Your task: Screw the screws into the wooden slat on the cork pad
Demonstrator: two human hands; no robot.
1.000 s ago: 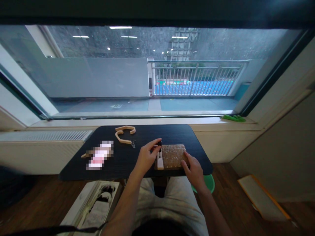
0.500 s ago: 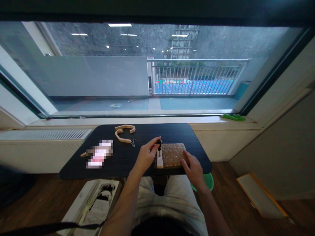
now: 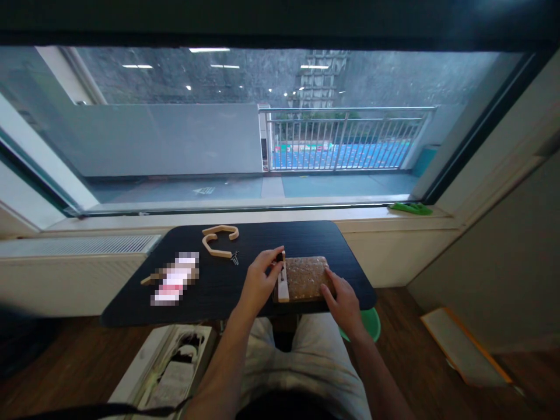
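My left hand (image 3: 261,276) is closed, thumb and fingertips pinching a small black piece (image 3: 280,256) at the far end of a pale wooden strip (image 3: 283,286). The strip lies along the left side of a brown, speckled, shiny block (image 3: 306,279), which rests flat near the table's front edge. My right hand (image 3: 343,297) grips the block's right side, thumb and fingers on its top and edge. What the black piece is, I cannot make out, as fingers partly cover it.
On the dark table (image 3: 262,239) lie curved wooden pieces (image 3: 217,252), small metal parts (image 3: 235,258) and a blurred-out pink-and-white item (image 3: 175,279). An open box (image 3: 144,361) stands below at left, and a green basin (image 3: 371,322) at right. A window rises behind the table.
The black piece shows less between my left fingertips, and my left hand has shifted slightly. My right hand stays on the block. The whole view has tilted a little.
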